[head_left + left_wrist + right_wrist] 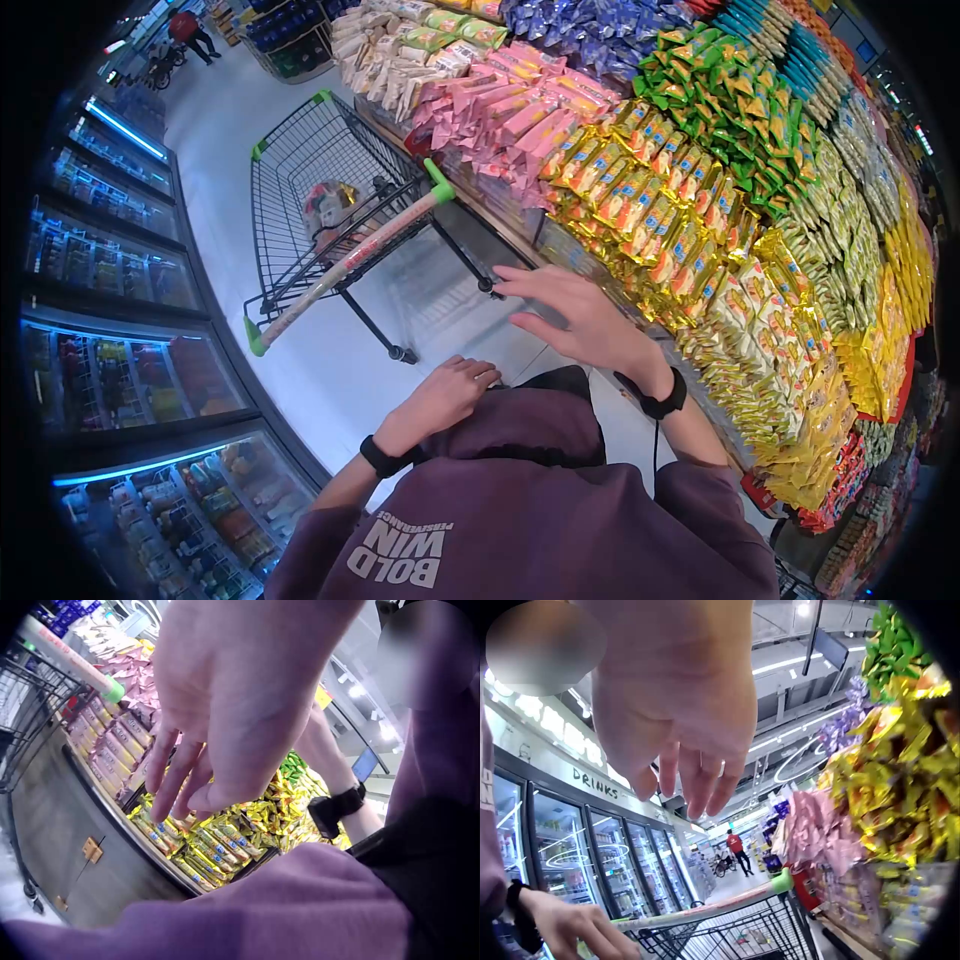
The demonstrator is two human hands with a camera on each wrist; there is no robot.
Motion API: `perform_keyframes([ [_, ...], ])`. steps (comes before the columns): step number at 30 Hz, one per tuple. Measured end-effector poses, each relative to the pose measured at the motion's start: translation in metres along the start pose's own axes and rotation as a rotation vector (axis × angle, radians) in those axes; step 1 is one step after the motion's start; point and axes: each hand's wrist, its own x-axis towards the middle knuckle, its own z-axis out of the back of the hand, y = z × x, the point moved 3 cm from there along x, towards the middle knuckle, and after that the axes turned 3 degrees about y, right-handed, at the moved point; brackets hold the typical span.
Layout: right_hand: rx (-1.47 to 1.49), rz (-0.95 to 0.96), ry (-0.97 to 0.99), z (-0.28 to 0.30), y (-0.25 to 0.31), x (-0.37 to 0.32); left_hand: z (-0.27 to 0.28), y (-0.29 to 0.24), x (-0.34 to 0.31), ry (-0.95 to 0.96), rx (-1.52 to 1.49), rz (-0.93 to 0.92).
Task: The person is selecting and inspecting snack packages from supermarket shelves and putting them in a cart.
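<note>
My right hand [590, 320] is held out in front of me, fingers loosely extended and nothing in them. It is between the cart handle [350, 261] and a heap of gold-wrapped snack packets [640, 190], apart from both. Low before my body hangs my left hand [450, 395], also holding nothing, its fingers slightly bent. In the left wrist view this hand [232, 712] covers part of the packets behind it. The shopping cart [735, 926] stands ahead, with a clear-wrapped package [328, 208] in its basket.
Pink packets [520, 110], green packets [730, 110] and other heaped snacks fill the slanted display on the right. Glass-door coolers [130, 370] line the left side under a DRINKS sign [596, 782]. A person in red [736, 851] is farther down the aisle.
</note>
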Motion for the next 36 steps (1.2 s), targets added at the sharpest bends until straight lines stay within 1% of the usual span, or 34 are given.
perform_keyframes([
  [2, -0.047, 0.138, 0.044, -0.03, -0.006, 0.032, 0.018, 0.006, 0.009, -0.059, -0.004, -0.059],
  [4, -0.045, 0.152, 0.045, -0.043, -0.008, 0.051, 0.035, 0.013, 0.019, -0.128, 0.006, -0.115],
  [5, -0.044, 0.158, 0.05, -0.048, -0.01, 0.059, 0.043, 0.018, 0.026, -0.083, -0.001, -0.092],
  [7, -0.003, 0.091, 0.052, -0.05, -0.018, 0.064, 0.062, 0.029, 0.041, 0.014, -0.02, -0.042],
  [8, 0.019, 0.057, 0.052, -0.05, -0.024, 0.065, 0.07, 0.034, 0.05, 0.006, -0.009, -0.066],
  [11, 0.126, -0.158, 0.027, -0.045, -0.048, 0.067, 0.09, 0.047, 0.067, -0.214, 0.016, -0.228],
  [12, 0.157, -0.187, 0.022, -0.043, -0.056, 0.07, 0.091, 0.055, 0.072, -0.248, -0.047, -0.23],
  [15, 0.258, -0.249, 0.059, -0.047, -0.074, 0.094, 0.115, 0.079, 0.067, -0.31, -0.071, -0.182],
  [16, 0.289, -0.261, 0.075, -0.049, -0.077, 0.106, 0.128, 0.088, 0.059, -0.241, -0.106, -0.055],
  [17, 0.312, -0.282, 0.094, -0.05, -0.084, 0.115, 0.141, 0.099, 0.052, -0.286, -0.145, 0.008],
  [18, 0.269, -0.253, 0.107, -0.051, -0.088, 0.126, 0.154, 0.111, 0.045, -0.328, -0.188, 0.072],
  [19, 0.292, -0.233, 0.092, -0.052, -0.089, 0.14, 0.169, 0.126, 0.039, -0.374, -0.226, 0.133],
  [22, 0.344, -0.169, 0.045, -0.068, -0.104, 0.174, 0.203, 0.181, 0.022, -0.426, -0.208, 0.357],
  [23, 0.346, -0.191, 0.056, -0.077, -0.113, 0.184, 0.211, 0.204, 0.016, -0.436, -0.192, 0.436],
  [25, 0.395, -0.275, 0.122, -0.087, -0.111, 0.211, 0.22, 0.253, 0.001, -0.45, -0.268, 0.526],
  [27, 0.408, -0.267, 0.126, -0.102, -0.121, 0.239, 0.221, 0.312, -0.013, -0.352, -0.302, 0.599],
  [29, 0.394, -0.27, 0.107, -0.114, -0.125, 0.274, 0.222, 0.372, -0.02, -0.209, -0.331, 0.627],
  [31, 0.356, -0.287, 0.119, -0.119, -0.124, 0.319, 0.204, 0.44, -0.024, -0.075, -0.419, 0.651],
  [33, 0.284, -0.321, 0.197, -0.132, -0.132, 0.372, 0.18, 0.497, -0.018, 0.008, -0.5, 0.622],
  [34, 0.203, -0.309, 0.255, -0.139, -0.137, 0.398, 0.17, 0.523, -0.014, 0.045, -0.535, 0.602],
  [35, 0.16, -0.223, 0.275, -0.152, -0.147, 0.424, 0.162, 0.542, -0.012, 0.085, -0.552, 0.597],
  [36, 0.057, -0.157, 0.297, -0.169, -0.163, 0.449, 0.15, 0.556, -0.006, 0.121, -0.572, 0.591],
])
